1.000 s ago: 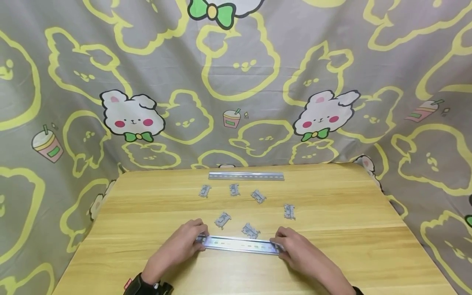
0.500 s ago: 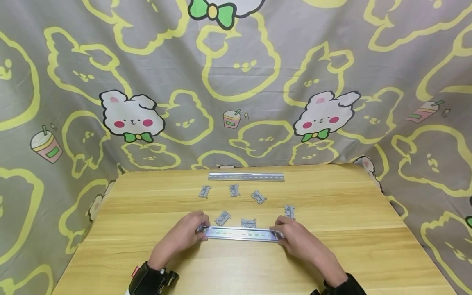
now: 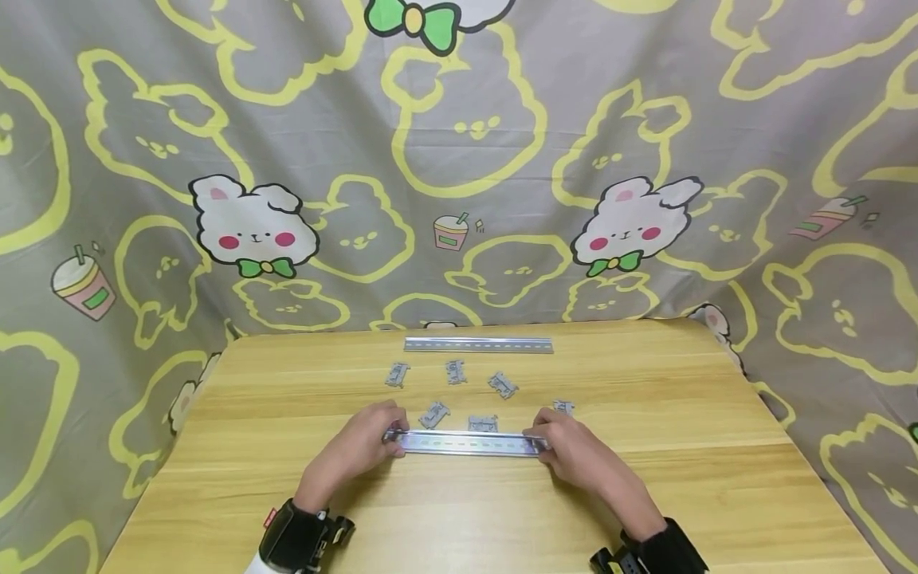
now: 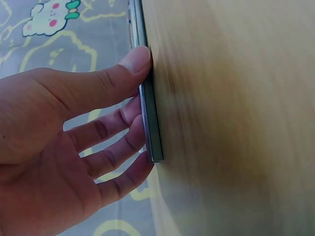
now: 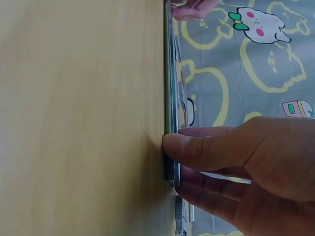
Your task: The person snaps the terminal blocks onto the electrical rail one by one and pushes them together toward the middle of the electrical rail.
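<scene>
A slotted metal DIN rail (image 3: 466, 443) lies crosswise on the table in front of me, held at both ends. My left hand (image 3: 366, 438) grips its left end, thumb on the near edge and fingers on the far side, as the left wrist view shows. At the right end, my right hand (image 3: 574, 448) pinches the rail the same way. Just beyond the rail, a grey terminal block (image 3: 483, 423) sits against or very close to its far edge. Another terminal block (image 3: 433, 414) lies near my left fingers. Behind my right hand a further terminal block (image 3: 563, 407) is partly hidden.
A second DIN rail (image 3: 478, 345) lies at the back of the wooden table (image 3: 287, 375). Between the two rails are more terminal blocks (image 3: 503, 385), scattered flat. A patterned grey curtain (image 3: 502, 279) hangs around the table's back and sides.
Both hands have slid the near rail away from me, toward the blocks. The middle block has turned parallel to the rail and shifted farther back. My right hand now partly covers the rightmost block.
</scene>
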`<action>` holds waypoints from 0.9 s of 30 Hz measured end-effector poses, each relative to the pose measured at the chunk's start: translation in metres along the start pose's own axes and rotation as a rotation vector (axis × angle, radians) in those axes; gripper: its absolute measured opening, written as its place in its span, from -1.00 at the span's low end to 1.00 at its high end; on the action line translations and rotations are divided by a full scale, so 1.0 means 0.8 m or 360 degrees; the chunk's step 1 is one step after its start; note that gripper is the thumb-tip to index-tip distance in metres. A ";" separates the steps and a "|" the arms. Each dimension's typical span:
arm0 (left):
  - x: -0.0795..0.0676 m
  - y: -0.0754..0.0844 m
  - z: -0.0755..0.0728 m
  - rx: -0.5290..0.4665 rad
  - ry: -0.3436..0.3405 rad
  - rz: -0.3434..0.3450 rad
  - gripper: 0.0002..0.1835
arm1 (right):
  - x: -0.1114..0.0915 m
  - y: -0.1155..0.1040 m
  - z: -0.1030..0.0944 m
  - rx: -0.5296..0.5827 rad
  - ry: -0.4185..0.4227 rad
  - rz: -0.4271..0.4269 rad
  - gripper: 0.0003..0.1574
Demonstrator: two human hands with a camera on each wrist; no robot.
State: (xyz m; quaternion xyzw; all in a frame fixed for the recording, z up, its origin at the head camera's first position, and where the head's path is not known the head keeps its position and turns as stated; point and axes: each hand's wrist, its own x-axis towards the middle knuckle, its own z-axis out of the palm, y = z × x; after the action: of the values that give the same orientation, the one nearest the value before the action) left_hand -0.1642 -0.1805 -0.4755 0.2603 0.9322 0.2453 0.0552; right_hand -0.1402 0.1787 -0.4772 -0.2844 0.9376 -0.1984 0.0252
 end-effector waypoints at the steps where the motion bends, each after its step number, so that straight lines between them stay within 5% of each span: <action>1: 0.000 -0.001 0.000 -0.0004 0.0001 -0.0004 -0.72 | 0.001 0.000 -0.001 0.0004 0.0003 -0.0004 -0.52; 13: -0.002 -0.008 0.003 0.0022 0.0020 0.0002 -0.71 | 0.006 0.004 0.001 0.0023 0.0017 -0.0049 -0.51; 27: -0.009 -0.004 0.000 0.0001 -0.0085 -0.0006 -0.71 | 0.002 0.011 -0.005 0.0174 -0.0060 -0.0083 -0.57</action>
State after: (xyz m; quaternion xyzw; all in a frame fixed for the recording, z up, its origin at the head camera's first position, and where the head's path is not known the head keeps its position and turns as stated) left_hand -0.1598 -0.1865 -0.4769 0.2650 0.9310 0.2379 0.0804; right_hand -0.1473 0.1860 -0.4767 -0.3108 0.9169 -0.2445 0.0532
